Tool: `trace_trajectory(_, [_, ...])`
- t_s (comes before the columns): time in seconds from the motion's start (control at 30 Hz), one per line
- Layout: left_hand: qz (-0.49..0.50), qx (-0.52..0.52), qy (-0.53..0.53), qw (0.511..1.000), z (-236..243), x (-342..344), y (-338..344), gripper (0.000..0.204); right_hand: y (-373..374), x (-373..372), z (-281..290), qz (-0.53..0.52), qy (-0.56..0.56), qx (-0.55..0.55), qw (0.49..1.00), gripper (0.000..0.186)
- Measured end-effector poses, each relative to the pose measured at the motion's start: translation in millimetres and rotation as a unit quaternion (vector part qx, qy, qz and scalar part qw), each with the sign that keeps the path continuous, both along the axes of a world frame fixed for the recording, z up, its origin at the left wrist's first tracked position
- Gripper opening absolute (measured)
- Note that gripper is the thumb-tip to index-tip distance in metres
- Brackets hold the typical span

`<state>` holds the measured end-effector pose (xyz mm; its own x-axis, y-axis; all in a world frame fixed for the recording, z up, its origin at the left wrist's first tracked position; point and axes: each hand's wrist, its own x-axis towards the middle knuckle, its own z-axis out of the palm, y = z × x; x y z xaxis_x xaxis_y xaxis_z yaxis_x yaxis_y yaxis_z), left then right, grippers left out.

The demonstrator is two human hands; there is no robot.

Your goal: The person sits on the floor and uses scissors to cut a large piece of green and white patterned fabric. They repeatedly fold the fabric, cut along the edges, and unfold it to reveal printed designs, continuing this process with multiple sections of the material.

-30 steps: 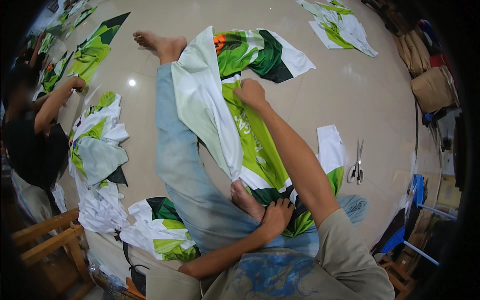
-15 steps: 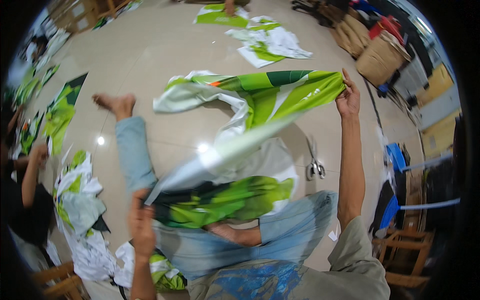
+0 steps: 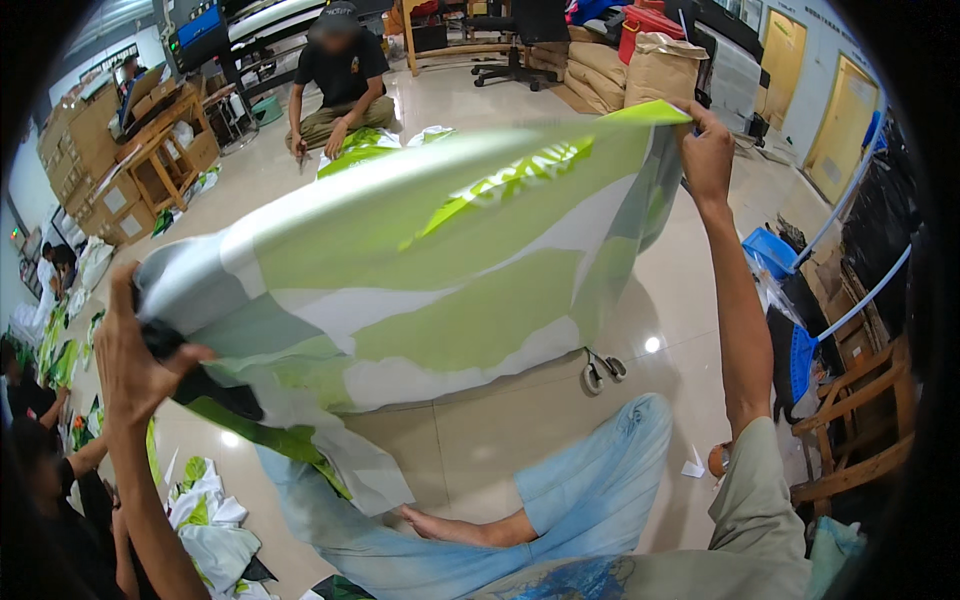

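Observation:
A large green, white and grey printed fabric piece [image 3: 460,280] is stretched in the air above my legs, partly blurred by motion. My left hand [image 3: 140,360] grips its left end, where darker green and black parts hang down. My right hand [image 3: 707,150] pinches the upper right corner, raised at about shoulder width. Below the fabric, scissors with pale handles [image 3: 602,370] lie on the tiled floor [image 3: 480,450] by my bent leg in light jeans [image 3: 600,470].
A person [image 3: 335,75] sits ahead on green-white pieces; others [image 3: 40,420] work at left among piled cloth [image 3: 205,520]. Cardboard boxes [image 3: 110,190], paper sacks [image 3: 655,75] and a rolling chair [image 3: 505,60] stand behind. Blue dustpans [image 3: 800,355] and a wooden stool [image 3: 850,420] are at right.
My hands have risen from my lap, lifting and spreading the fabric between them out and upward. The view has tilted up, showing more of the room beyond.

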<state>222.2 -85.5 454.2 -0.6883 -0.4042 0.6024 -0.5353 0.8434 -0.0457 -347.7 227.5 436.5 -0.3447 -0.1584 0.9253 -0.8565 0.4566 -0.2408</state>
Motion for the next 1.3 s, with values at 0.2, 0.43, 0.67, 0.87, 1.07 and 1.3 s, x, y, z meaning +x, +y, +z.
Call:
trace_trajectory(0.2, [0.004, -0.085, 0.041, 0.996, -3.8, 32.5, -26.9, 0.042, 12.3, -22.1, 23.5, -0.06, 0.105, -0.07, 0.99, 0.019])
trace_trajectory(0.43, [0.069, 0.032, 0.217, 0.973, -46.2, 68.2, -110.7, 0.008, 18.7, -31.6, 9.4, 0.178, -0.234, -0.055, 0.954, 0.032])
trace_trajectory(0.67, [0.149, -0.138, 0.189, 0.961, -54.5, 93.0, -182.1, 0.033, 39.7, -36.2, 38.2, 0.151, -0.32, 0.079, 0.932, 0.043])
trace_trajectory(0.87, [0.081, -0.123, 0.127, 0.981, -34.0, 73.9, -239.4, 0.037, 40.0, -76.0, 43.2, 0.27, -0.414, 0.165, 0.853, 0.048])
trace_trajectory(1.07, [0.163, 0.001, -0.028, 0.986, -129.6, 24.0, -337.0, 0.036, -36.8, -128.6, -47.2, 0.163, -0.505, 0.285, 0.798, 0.041])
trace_trajectory(1.3, [0.238, -0.14, 0.139, 0.951, 52.6, -37.7, -389.8, 0.035, -54.9, -189.1, 66.3, 0.178, -0.233, 0.019, 0.956, 0.033])
